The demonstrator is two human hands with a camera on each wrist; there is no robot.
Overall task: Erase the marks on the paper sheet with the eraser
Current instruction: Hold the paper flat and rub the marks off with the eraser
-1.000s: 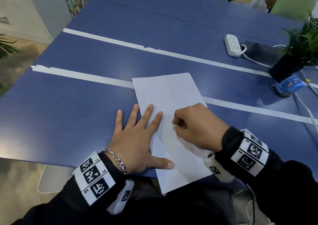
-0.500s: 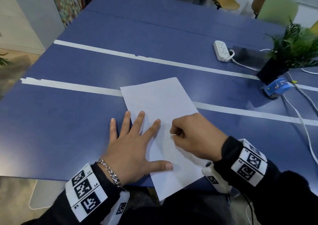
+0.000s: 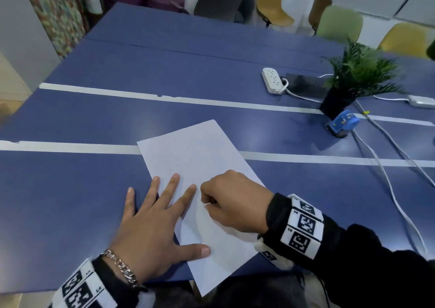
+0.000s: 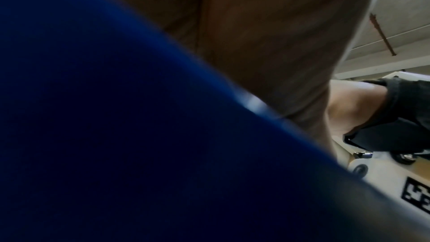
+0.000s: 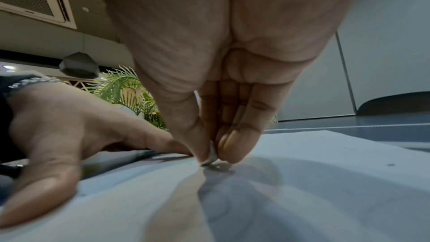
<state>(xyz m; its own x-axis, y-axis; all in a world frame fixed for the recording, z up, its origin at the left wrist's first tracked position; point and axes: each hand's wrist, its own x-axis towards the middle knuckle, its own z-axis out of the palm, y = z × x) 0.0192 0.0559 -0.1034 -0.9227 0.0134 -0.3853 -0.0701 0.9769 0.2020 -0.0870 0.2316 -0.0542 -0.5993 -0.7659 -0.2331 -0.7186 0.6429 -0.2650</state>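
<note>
A white paper sheet (image 3: 200, 157) lies slanted on the blue table (image 3: 70, 190), its near corner hanging over the front edge. My left hand (image 3: 153, 218) lies flat with spread fingers, pressing the sheet's left side. My right hand (image 3: 230, 201) is curled over the middle of the sheet and pinches a small white eraser (image 5: 213, 155) between thumb and fingers, its tip touching the paper (image 5: 302, 181). Faint dark specks (image 5: 391, 164) show on the sheet. In the left wrist view only the palm (image 4: 267, 43) and the blue table (image 4: 116, 135) appear.
Two white tape lines (image 3: 306, 158) cross the table. At the back right stand a white power strip (image 3: 271, 80), a dark phone (image 3: 303, 85), a potted plant (image 3: 353, 77), a blue tape dispenser (image 3: 342, 122) and white cables (image 3: 388, 185). Chairs (image 3: 273, 4) stand beyond the far edge.
My head view has tilted up, showing more of the far table. The right hand has shifted slightly left on the sheet, closer to the left hand's fingers. The left hand stays pressed flat.
</note>
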